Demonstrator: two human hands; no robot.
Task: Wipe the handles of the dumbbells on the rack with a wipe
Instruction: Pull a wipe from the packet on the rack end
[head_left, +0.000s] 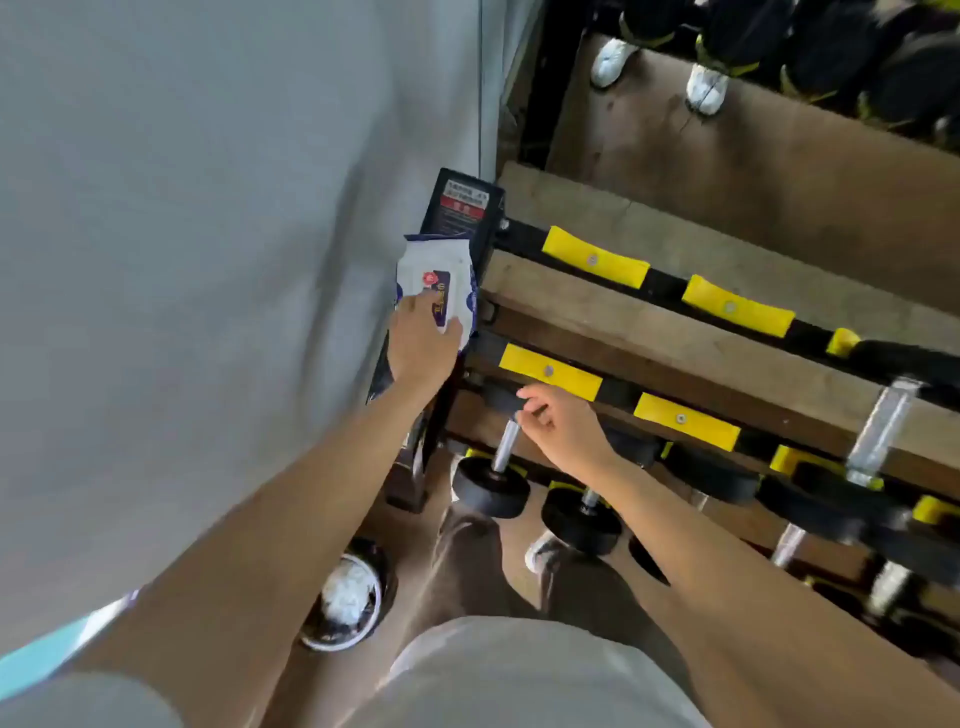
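My hands are apart. My left hand (423, 340) is up at about eleven o'clock, holding the white-and-blue soft plastic pack of wipes (441, 275). The pack leans against the end of the black steel rack with yellow saddle pads and wooden planks (550, 370). My fingers lie across the pack's front and my thumb is on its right edge.

My right hand (563, 434) is lower and nearer the middle, with its fingers curled. I cannot tell whether it is closed on anything, and I see no loose wipe in it.

Just beside its fingertips, at its nine o'clock, is the small black-headed dumbbell with a bright metal handle (505, 447), lying on the lowest tier. Its long axis runs roughly from twelve to six o'clock. The far head is tucked under the yellow-padded rail and the near head points back at me.

I judge the right hand is the one to do the wiping, since it is by far the nearer to that handle. It needs a sheet first, and the pack sits up and left of it, at its ten o'clock, past the rack's end post.

More black dumbbells (582, 519) line up toward three o'clock.
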